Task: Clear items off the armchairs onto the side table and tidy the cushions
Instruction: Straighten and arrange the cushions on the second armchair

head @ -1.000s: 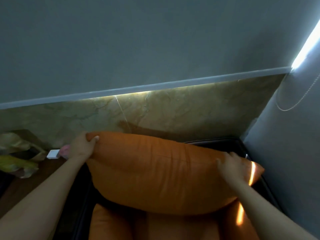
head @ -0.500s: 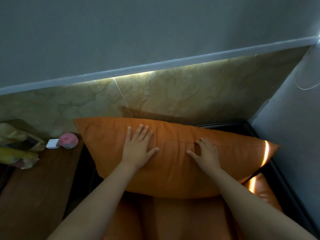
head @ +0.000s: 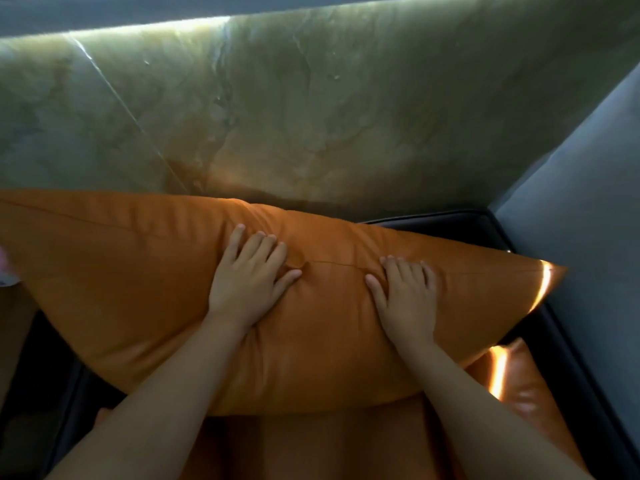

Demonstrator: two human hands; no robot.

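Note:
A large orange cushion (head: 138,289) leans against the back of the dark-framed armchair (head: 554,358), spanning almost the whole width of the view. My left hand (head: 251,278) lies flat on the cushion's middle with fingers spread, pressing into it. My right hand (head: 407,296) presses flat beside it, a little to the right. Below the cushion the orange seat pad (head: 311,445) shows between my forearms.
A marbled stone wall panel (head: 311,98) rises right behind the chair. A grey wall (head: 588,202) closes in on the right. At the far left edge, a sliver of the side table (head: 10,327) and a pink object (head: 2,265) are barely visible.
My hands left the cushion's two ends and came to its middle, where they now press flat. The view has dipped and moved closer to the cushion.

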